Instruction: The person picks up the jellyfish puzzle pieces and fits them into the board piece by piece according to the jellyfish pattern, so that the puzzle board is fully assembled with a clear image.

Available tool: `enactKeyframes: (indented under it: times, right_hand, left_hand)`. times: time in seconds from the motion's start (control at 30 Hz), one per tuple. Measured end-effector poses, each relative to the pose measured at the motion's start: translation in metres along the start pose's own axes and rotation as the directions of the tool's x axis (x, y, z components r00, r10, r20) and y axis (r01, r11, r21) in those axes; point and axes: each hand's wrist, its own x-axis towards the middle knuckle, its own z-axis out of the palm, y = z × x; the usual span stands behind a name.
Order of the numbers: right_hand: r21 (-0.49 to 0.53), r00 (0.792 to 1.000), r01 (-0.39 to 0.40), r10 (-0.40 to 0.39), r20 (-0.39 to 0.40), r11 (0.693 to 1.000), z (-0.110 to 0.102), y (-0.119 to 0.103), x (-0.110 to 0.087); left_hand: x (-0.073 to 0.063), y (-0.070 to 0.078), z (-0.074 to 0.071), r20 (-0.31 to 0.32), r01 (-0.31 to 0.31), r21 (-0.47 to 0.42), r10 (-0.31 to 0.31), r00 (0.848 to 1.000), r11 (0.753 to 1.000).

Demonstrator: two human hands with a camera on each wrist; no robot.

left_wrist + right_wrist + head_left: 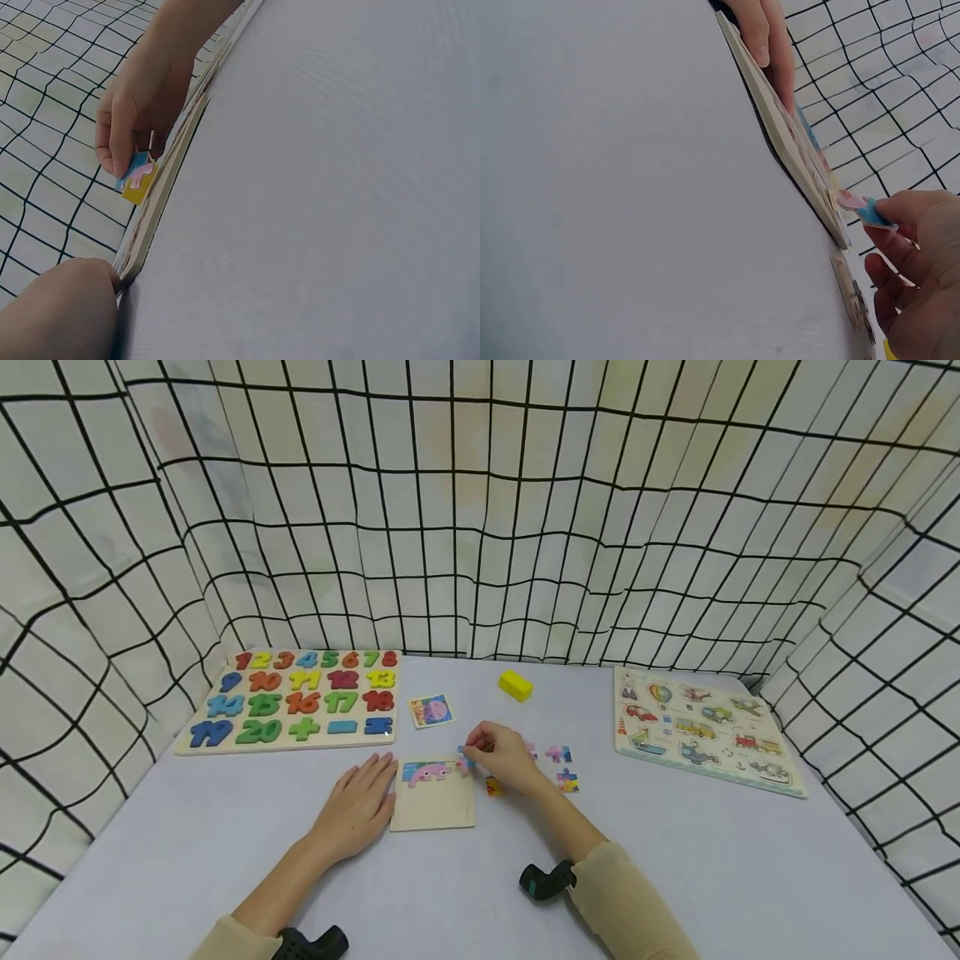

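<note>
A pink-and-blue jigsaw piece [866, 210] is pinched between the thumb and fingers of my right hand [506, 756], above the top right corner of a small wooden puzzle tray [432, 810]. Pieces showing a pink figure on blue [429, 772] lie along the tray's top edge; its lower part is bare wood. My left hand [360, 806] lies flat with fingers extended, touching the tray's left edge. Right of the tray are several loose jigsaw pieces [567, 780], some partly hidden by my right hand. A small picture card [431, 711] lies behind the tray.
A number puzzle board [285, 729] lies at the back left, a vehicle puzzle board [701, 731] at the right. One yellow block [516, 686] stands behind my right hand. Black netting [491, 535] over white cloth encloses the table's back and sides.
</note>
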Motion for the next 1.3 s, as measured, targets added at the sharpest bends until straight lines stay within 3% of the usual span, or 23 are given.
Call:
enactKeyframes:
  times: [0.23,0.47,1.03,1.3]
  right_hand:
    - [-0.029,1.0,0.011,-0.01,0.027,1.0,0.008,0.0,0.001]
    - [-0.105,1.0,0.0,-0.002,-0.02,0.994,0.012,-0.003,0.0]
    - [-0.256,0.992,0.111,-0.124,-0.035,0.96,0.016,0.0,-0.001]
    - [-0.284,0.992,0.108,-0.121,-0.031,0.953,0.018,-0.001,-0.002]
  left_hand:
    - [0.002,0.001,0.0,-0.003,-0.008,-0.005,0.008,1.0,1.0]
    - [0.003,0.001,0.0,-0.009,-0.012,0.0,0.012,1.0,1.0]
    - [0.002,0.001,-0.001,-0.004,-0.002,0.009,0.002,1.0,1.0]
    - [0.002,0.001,0.001,0.0,0.01,0.011,-0.01,1.0,1.0]
